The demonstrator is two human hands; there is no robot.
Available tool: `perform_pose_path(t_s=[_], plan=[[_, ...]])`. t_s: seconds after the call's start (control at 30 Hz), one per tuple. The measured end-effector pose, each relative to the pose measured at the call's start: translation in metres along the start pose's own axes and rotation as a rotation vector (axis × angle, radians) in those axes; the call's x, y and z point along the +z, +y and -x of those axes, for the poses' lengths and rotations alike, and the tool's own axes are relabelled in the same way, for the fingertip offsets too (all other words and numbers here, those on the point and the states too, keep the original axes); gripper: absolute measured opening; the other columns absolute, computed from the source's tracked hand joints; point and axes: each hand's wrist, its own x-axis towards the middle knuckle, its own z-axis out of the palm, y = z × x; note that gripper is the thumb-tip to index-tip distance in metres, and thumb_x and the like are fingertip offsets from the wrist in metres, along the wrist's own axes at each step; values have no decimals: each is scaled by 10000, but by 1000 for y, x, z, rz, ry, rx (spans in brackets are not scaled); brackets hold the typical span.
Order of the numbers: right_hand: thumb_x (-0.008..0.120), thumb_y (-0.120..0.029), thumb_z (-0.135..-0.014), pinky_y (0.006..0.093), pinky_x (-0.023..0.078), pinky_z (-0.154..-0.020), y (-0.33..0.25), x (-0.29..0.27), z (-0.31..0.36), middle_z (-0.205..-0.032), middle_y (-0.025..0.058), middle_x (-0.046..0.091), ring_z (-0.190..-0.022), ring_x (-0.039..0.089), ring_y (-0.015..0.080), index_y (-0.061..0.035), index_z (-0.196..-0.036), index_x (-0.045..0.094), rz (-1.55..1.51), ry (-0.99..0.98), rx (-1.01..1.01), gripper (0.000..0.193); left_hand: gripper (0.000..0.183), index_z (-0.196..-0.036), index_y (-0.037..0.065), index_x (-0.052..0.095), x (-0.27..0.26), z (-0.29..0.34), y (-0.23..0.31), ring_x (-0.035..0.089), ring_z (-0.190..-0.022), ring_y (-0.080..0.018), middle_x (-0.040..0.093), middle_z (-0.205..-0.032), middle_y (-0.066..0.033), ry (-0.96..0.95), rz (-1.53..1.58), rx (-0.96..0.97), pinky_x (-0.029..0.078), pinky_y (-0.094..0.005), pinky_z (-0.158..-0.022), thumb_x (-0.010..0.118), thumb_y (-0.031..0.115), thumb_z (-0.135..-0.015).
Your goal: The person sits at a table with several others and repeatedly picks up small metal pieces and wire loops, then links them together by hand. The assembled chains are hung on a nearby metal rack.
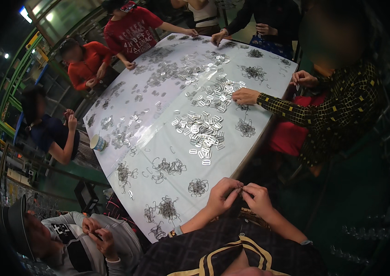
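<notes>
At the near edge of the table, my left hand [223, 197] and my right hand [258, 201] meet fingertip to fingertip. Both are closed in a pinch around something small and dark, too tiny to make out. Left of my hands lies a tangle of thin dark wire hooks [198, 187] on the white tabletop [222, 172]. A larger pile of hooks [168, 208] sits further left, beside my left forearm. Beyond my hands spreads a heap of flat silver slotted buckles [202, 129], with one loose buckle [207, 162] at its near end.
Several people work around the table; one in a patterned sleeve [287, 109] reaches over the buckles from the right. A person in grey [121, 244] sits close on my left. A paper cup [97, 142] stands at the left edge. More hooks [254, 72] lie at the far right.
</notes>
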Motion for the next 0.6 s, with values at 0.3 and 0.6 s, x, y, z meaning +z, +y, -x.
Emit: perform_pose_path(t_s=[0.3,0.6], plan=[[685,-38,-798,269,445,-547,30,-7,-41,-680,76,599,-593,580,138,-5,-936,714,24,194,-47,144,193,-977,-12,576,-6,8,10,625,-906,-235,627,-980,-150,-19,60,63,492,-321,-814,563,-89,-800],[743,-156,-762,412,501,-736,107,67,-133,-886,137,595,-826,621,319,-22,-1029,682,432,14,11,304,177,-956,-11,569,0,11,15,616,-886,-228,624,-963,-140,-24,55,73,492,-318,-792,579,-88,-797]])
